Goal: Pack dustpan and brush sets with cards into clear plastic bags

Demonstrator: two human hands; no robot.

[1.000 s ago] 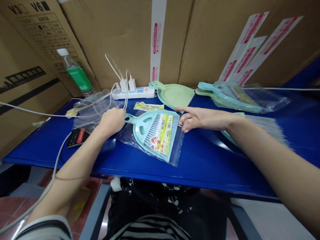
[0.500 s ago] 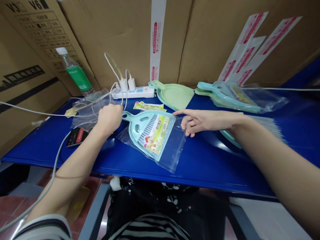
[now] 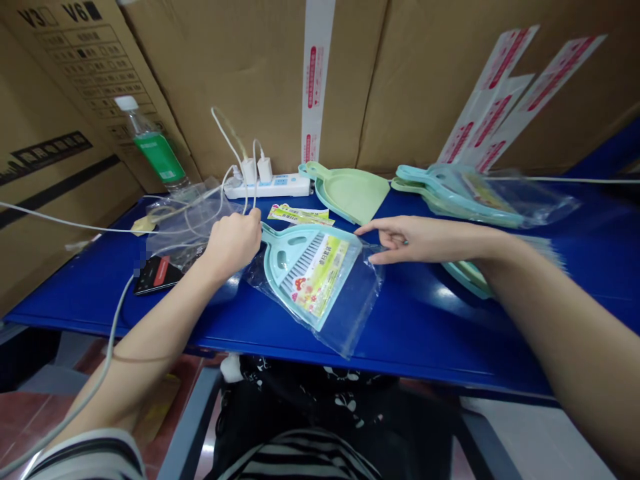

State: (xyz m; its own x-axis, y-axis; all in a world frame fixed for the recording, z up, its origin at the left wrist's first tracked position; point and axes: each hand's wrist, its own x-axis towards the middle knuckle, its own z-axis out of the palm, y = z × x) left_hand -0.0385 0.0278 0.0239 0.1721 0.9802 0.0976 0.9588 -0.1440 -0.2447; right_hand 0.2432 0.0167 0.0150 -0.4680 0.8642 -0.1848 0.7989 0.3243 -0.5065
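Observation:
A light blue dustpan (image 3: 281, 258) with a brush set in it lies in a clear plastic bag (image 3: 356, 303) on the blue table. Its printed label (image 3: 320, 275) faces up. My left hand (image 3: 235, 241) is closed around the handle end, which the fingers hide. At the pan's far right corner, my right hand (image 3: 395, 239) has its index finger stretched to the rim. The right thumb is apart from that finger, by the bag's edge, and the other fingers are curled.
Behind lie green and blue dustpans (image 3: 353, 190), bagged dustpans (image 3: 465, 193) and label cards (image 3: 300, 215). A power strip (image 3: 273, 186), bottle (image 3: 159, 153) and phone (image 3: 157, 273) stand left. Another dustpan (image 3: 467, 280) and bristles (image 3: 545, 250) show partly behind my right arm. Cardboard boxes (image 3: 225, 60) wall the back.
The bagged dustpan has slid slightly right and toward me, with my left hand moving along on its handle. My right thumb has spread away from the index finger.

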